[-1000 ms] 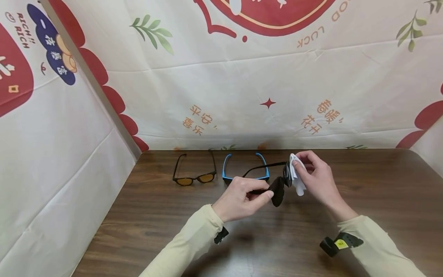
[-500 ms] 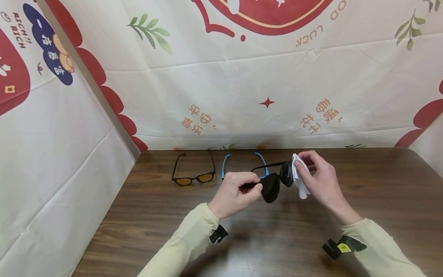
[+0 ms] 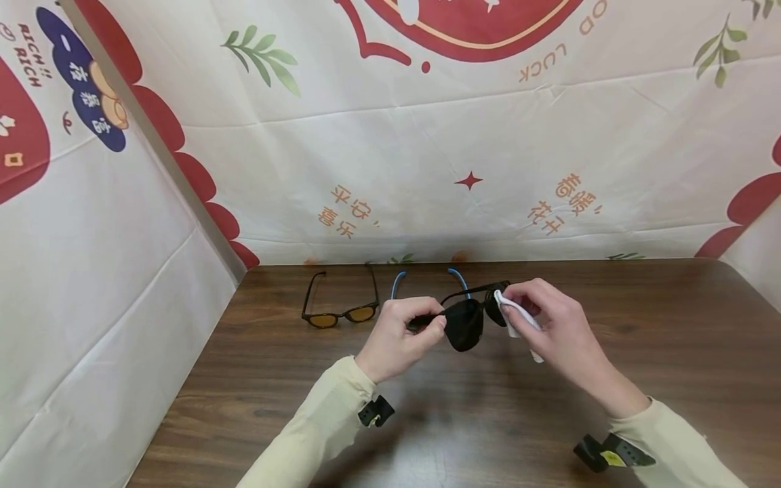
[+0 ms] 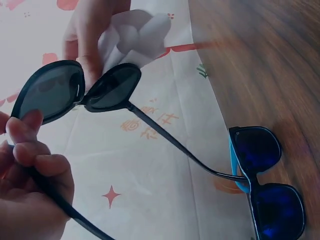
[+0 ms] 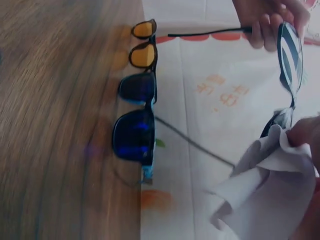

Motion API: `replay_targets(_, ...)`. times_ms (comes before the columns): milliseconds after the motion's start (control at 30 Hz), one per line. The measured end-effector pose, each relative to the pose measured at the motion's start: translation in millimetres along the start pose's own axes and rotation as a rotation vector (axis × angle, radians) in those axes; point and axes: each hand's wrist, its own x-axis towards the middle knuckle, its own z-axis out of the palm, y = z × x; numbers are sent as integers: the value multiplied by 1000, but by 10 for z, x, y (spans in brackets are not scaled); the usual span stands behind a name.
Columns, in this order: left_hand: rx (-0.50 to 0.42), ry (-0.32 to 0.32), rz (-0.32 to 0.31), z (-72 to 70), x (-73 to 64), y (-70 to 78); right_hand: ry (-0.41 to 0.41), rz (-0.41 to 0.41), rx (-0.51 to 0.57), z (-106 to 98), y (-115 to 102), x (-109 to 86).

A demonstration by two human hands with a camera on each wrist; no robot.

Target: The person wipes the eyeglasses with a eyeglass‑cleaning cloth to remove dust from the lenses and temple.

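Black sunglasses (image 3: 464, 325) with dark lenses are held up above the table, temples unfolded. My left hand (image 3: 399, 339) pinches them near the hinge at one end of the frame, thumb and fingertips around it. A white cloth (image 3: 518, 315) is pinched in my right hand (image 3: 552, 332), and it lies against the far lens. In the left wrist view, the cloth (image 4: 135, 40) bunches behind that lens (image 4: 115, 87), with the right fingers close to the bridge. The right wrist view shows the crumpled cloth (image 5: 270, 185) covering part of the lens.
Glasses with amber lenses (image 3: 342, 318) rest unfolded at the table's back left. Blue-templed sunglasses (image 4: 277, 210) stand beside them, partly hidden behind my left hand in the head view. A printed white cloth wall (image 3: 366, 156) rises behind the brown wooden table (image 3: 274, 407).
The sunglasses have turned so their lenses face more toward the head camera, and my left hand has shifted slightly left. My right hand with the cloth has moved left across the lens.
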Motion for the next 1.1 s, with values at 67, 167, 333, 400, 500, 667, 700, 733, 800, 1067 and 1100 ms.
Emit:
replay_targets(67, -20, -16, -10, -9, -10, 5, 20, 68, -27, -19, 22, -8)
replay_targets(167, -43, -53, -16, -7, -16, 10, 61, 161, -37, -33, 51, 5)
replay_targets(333, -52, -100, -9, 18, -9, 19, 88, 109, 0, -24, -3, 61)
replay_targets(400, -54, -103, -20, 17, -11, 25, 71, 30, 17, -20, -53, 79)
replay_targets(500, -67, -99, -57, -2, -24, 34, 38, -61, 42, -25, -113, 91)
replay_targets(667, -85, -100, -101, -38, -41, 33, 44, -31, -11, -61, -64, 100)
replay_targets(700, -86, -103, -102, -43, -40, 33, 51, 1, -29, -69, -35, 104)
replay_targets(733, -89, -105, -104, -47, -40, 31, 58, 38, -44, -76, -9, 112)
replay_targets(800, -89, -110, -98, -50, -34, 27, 72, 102, -59, -81, 35, 134)
replay_targets(1067, -58, -139, -119, -24, -27, 29, 19, -17, -22, -45, -43, 252)
replay_targets(1100, -54, -136, -123, -27, -27, 32, 3, -57, -14, -39, -65, 255)
